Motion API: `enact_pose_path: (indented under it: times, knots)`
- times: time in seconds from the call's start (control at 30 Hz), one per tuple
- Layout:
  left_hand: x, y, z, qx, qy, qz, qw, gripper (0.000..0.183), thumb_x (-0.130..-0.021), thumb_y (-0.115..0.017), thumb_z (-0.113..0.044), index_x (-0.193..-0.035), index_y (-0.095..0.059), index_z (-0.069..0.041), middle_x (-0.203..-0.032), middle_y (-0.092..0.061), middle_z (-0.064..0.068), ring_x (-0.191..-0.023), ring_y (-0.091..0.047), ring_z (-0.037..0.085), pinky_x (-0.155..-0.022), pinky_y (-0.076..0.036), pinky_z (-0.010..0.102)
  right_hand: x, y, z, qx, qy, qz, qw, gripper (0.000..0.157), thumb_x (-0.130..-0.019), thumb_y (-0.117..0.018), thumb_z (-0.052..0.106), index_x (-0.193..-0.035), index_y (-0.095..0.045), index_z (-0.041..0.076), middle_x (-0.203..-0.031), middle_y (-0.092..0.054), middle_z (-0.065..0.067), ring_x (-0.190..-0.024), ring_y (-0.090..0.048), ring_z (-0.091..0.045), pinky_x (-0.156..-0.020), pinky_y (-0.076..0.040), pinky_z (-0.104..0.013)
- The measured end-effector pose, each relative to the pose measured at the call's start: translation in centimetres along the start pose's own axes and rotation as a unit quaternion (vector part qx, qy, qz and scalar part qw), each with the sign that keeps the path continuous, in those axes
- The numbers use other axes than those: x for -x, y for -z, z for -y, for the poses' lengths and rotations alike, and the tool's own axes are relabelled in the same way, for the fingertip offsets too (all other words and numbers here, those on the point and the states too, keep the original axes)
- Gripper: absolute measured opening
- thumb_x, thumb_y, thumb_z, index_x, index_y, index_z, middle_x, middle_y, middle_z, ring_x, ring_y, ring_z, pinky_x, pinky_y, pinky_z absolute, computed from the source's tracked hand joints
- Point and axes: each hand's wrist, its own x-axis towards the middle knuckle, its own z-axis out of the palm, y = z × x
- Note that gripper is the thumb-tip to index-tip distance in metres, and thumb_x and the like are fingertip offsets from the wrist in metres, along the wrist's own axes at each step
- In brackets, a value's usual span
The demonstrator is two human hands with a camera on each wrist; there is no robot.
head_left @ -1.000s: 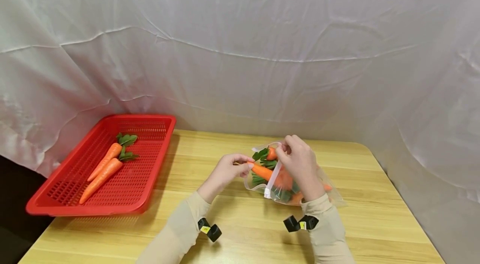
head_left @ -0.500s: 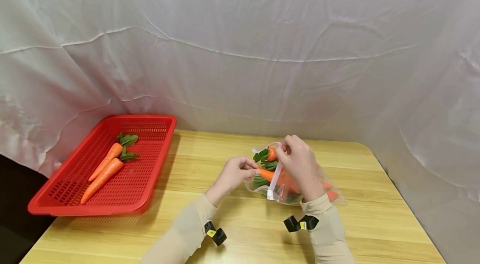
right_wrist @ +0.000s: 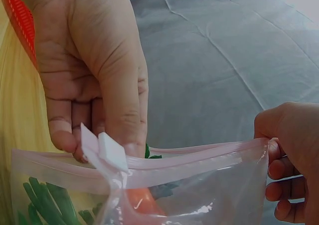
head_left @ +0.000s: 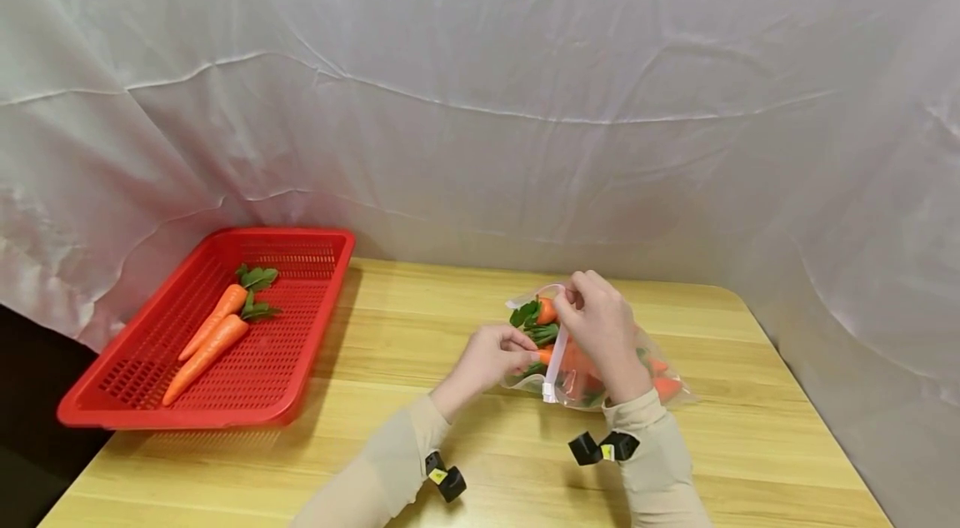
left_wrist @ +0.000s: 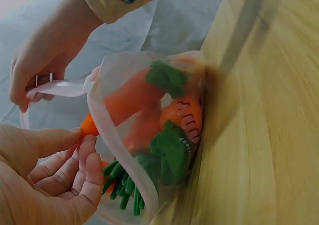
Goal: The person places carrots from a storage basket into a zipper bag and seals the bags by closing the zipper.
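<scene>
A clear zip bag (head_left: 592, 382) lies on the table with its mouth to the left, and a white slider (right_wrist: 113, 152) sits on its pinkish zip strip. Inside are carrots and bunches of green stalks (left_wrist: 124, 185). My left hand (head_left: 491, 357) is at the bag's mouth, pinching the tip of a carrot (left_wrist: 88, 125) between thumb and fingertips; most of that carrot is inside the bag. With thumb and fingers, my right hand (head_left: 600, 324) holds up the edge of the mouth. The right wrist view shows that pinch (right_wrist: 273, 144) at the strip's end.
A red perforated basket (head_left: 315, 345) stands at the left of the wooden table (head_left: 420, 303). Two carrots (head_left: 213, 345) with green leaves lie in it. Pale cloth (head_left: 480, 161) hangs behind the table and along its right side.
My left hand has moved rightward, sliding the carrot deeper into the bag. The right hand has stayed nearly in place, still holding the bag's edge.
</scene>
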Motion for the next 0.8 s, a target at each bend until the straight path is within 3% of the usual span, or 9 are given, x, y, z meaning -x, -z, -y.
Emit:
enact_pose_path:
  times: [0.2, 0.33, 0.6, 0.8]
  knots:
    - [-0.1, -0.6, 0.0, -0.033, -0.012, 0.014, 0.9993, 0.007, -0.085, -0.075, -0.015, -0.087, -0.074, -0.008, -0.077, -0.073, 0.004, -0.06, -0.061, 0.008, -0.054, -0.051, 0.025, 0.0, 0.1, 0.0, -0.004, 0.0, 0.006, 1.0, 0.02, -0.082, -0.063, 0.006, -0.067, -0.049, 0.012, -0.065, -0.047, -0.002, -0.055, -0.038, -0.012, -0.05, -0.031, -0.023]
    - [0.0, -0.4, 0.1, -0.056, -0.028, 0.011, 0.998, 0.005, -0.085, -0.075, -0.016, -0.086, -0.075, -0.011, -0.079, -0.073, 0.003, -0.064, -0.058, 0.005, -0.055, -0.046, 0.019, 0.0, 0.2, 0.0, -0.007, -0.002, 0.005, 1.0, 0.021, -0.082, -0.064, 0.008, -0.067, -0.049, 0.012, -0.066, -0.048, -0.002, -0.057, -0.04, -0.012, -0.051, -0.032, -0.024]
    - [0.4, 1.0, 0.2, -0.052, -0.027, -0.003, 0.9983, 0.007, -0.084, -0.075, -0.013, -0.089, -0.073, -0.009, -0.085, -0.073, 0.006, -0.07, -0.061, 0.006, -0.061, -0.051, 0.026, -0.1, 0.3, 0.1, -0.005, -0.008, 0.008, 1.0, 0.022, -0.082, -0.064, 0.008, -0.067, -0.049, 0.012, -0.066, -0.046, -0.002, -0.056, -0.039, -0.012, -0.051, -0.031, -0.024]
    - [0.8, 2.1, 0.2, -0.052, -0.032, -0.006, 0.9981, 0.008, -0.085, -0.074, -0.013, -0.091, -0.073, -0.009, -0.087, -0.072, 0.006, -0.073, -0.062, 0.008, -0.063, -0.051, 0.022, -0.1, 0.3, 0.0, -0.004, -0.01, 0.008, 1.0, 0.023, -0.082, -0.064, 0.008, -0.066, -0.048, 0.012, -0.065, -0.045, -0.002, -0.056, -0.038, -0.012, -0.051, -0.03, -0.024]
